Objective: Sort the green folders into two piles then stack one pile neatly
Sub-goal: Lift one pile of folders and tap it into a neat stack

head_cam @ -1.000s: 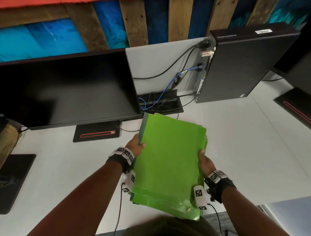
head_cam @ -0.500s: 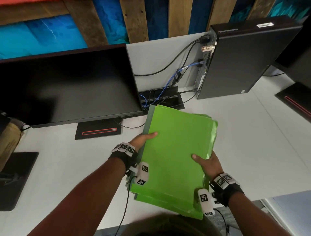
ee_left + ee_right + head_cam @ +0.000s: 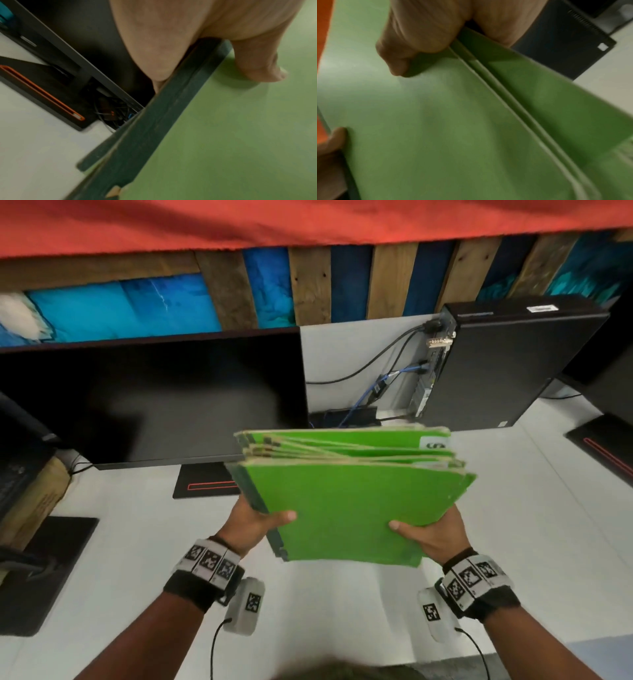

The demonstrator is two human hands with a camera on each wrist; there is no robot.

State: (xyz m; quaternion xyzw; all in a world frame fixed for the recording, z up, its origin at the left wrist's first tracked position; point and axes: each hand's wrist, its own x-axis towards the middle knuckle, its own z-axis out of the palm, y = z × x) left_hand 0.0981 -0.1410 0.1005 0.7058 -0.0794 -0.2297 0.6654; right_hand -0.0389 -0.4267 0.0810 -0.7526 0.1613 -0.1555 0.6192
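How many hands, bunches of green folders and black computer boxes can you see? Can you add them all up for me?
Hands: 2, the left hand and the right hand
Bunch of green folders: 1, gripped by both hands; the folders inside are packed too tightly to count
Computer box: 1
Total: 4
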